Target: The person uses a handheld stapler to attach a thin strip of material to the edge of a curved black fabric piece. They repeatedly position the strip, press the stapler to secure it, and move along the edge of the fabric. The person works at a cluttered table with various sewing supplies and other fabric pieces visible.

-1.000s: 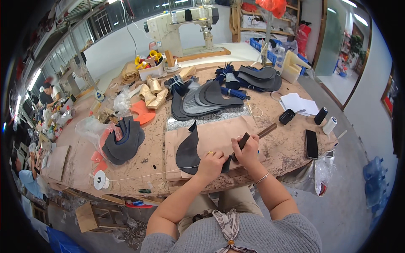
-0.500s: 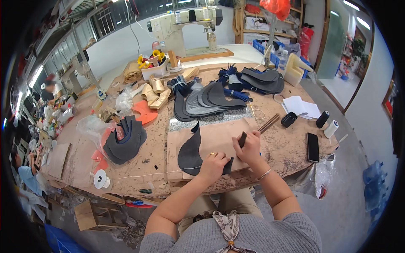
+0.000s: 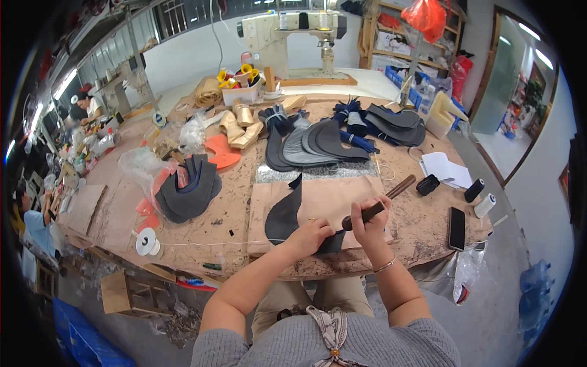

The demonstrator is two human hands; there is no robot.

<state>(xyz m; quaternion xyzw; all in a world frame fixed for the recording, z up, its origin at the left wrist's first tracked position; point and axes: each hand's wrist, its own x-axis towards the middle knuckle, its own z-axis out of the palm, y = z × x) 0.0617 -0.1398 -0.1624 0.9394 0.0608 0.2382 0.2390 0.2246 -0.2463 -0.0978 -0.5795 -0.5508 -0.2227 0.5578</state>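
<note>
A black curved leather piece [image 3: 285, 213] lies on a tan sheet [image 3: 324, 199] at the near edge of the workbench. My left hand [image 3: 310, 235] presses down on the piece's lower end. My right hand [image 3: 369, 223] grips a dark wooden-handled tool [image 3: 379, 204], its tip set against the leather between my two hands. The handle slants up to the right.
Stacks of black and grey cut pieces [image 3: 321, 142] lie beyond the tan sheet, another pile [image 3: 188, 191] to the left. A phone [image 3: 457, 227], thread spools [image 3: 480, 199], papers [image 3: 445, 168] sit right. A white spool [image 3: 147, 241] sits near left. A sewing machine [image 3: 293, 33] stands behind. Other people work far left.
Both hands shifted slightly right along the leather's lower edge, the tool still held against it. The leather piece stays in place.
</note>
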